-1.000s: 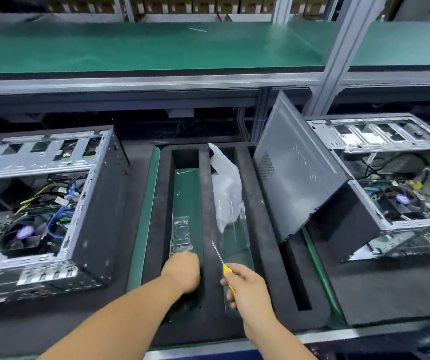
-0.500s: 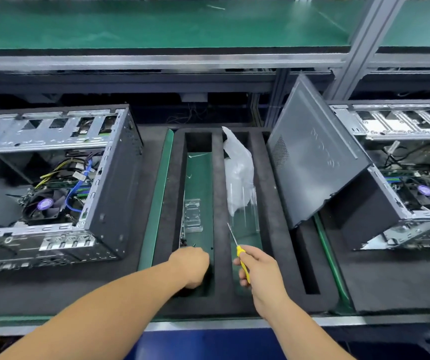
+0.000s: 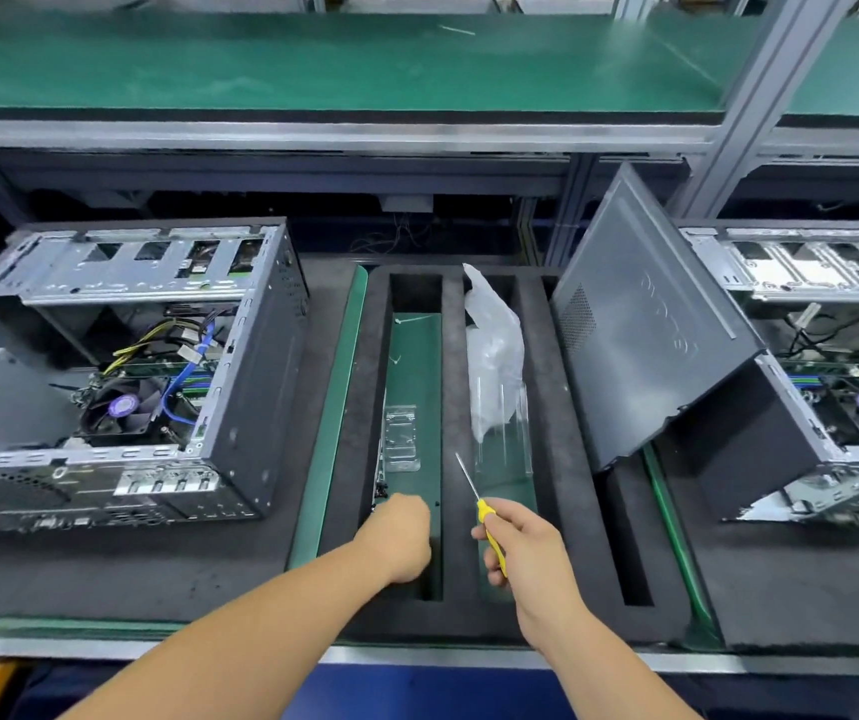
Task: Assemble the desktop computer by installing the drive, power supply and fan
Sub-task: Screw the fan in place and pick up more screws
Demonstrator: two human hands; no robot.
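Note:
An open computer case (image 3: pixel 121 376) lies on its side at the left, its fan, cables and drive cage showing. A black foam tray (image 3: pixel 456 387) with long slots sits in the middle. My left hand (image 3: pixel 400 537) reaches down into the near end of the tray's left slot with its fingers curled under and hidden; small dark screws (image 3: pixel 380 493) lie just beyond it. My right hand (image 3: pixel 526 548) grips a yellow-handled screwdriver (image 3: pixel 479 511) over the middle slot, tip pointing up and away.
A second open case (image 3: pixel 827 387) stands at the right with a grey side panel (image 3: pixel 640 324) leaning on it. A clear plastic bag (image 3: pixel 495 356) and a clear blister (image 3: pixel 402 439) lie in the tray slots. A green shelf (image 3: pixel 344 59) runs behind.
The view has tilted down and shifted right, so the left case shows more fully. My left hand has stayed in the slot's near end; my right hand still holds the screwdriver.

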